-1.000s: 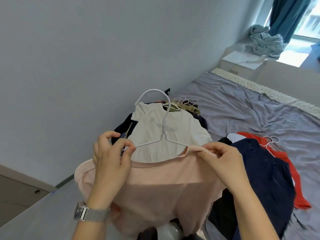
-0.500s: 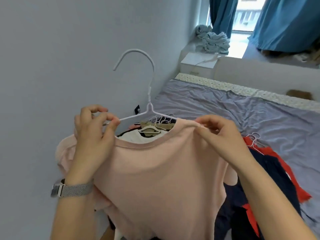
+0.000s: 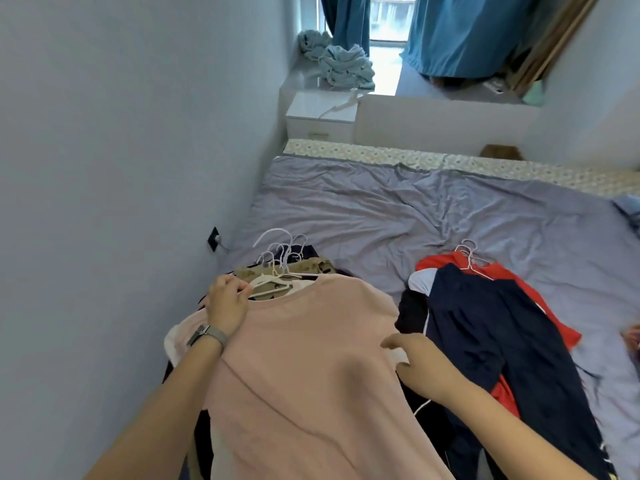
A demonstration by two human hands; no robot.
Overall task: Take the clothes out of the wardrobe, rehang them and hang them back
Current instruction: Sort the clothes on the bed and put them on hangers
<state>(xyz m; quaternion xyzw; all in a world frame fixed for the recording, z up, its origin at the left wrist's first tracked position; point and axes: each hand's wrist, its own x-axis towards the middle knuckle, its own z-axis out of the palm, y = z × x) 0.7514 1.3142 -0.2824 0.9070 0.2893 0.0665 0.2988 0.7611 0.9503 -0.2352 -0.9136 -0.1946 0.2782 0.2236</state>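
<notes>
A pink shirt [image 3: 304, 368] lies spread on top of a pile of clothes at the bed's left side. A white hanger [image 3: 277, 277] sits in its neckline, its hook among several other hanger hooks [image 3: 280, 247]. My left hand [image 3: 227, 304], with a watch on the wrist, pinches the hanger's left arm at the shirt's shoulder. My right hand [image 3: 415, 362] hovers with relaxed fingers at the shirt's right sleeve edge and holds nothing. The pile under the shirt is mostly hidden.
A second pile with a navy garment [image 3: 491, 334] over a red one [image 3: 540, 306] on hangers lies to the right on the grey bed sheet [image 3: 381, 209]. The wall runs close on the left. A white nightstand [image 3: 322, 116] and blue curtains stand beyond the bed.
The pink shirt, held up in the air before, now lies flat on the left pile. My right hand has let go of the collar and moved down to the sleeve.
</notes>
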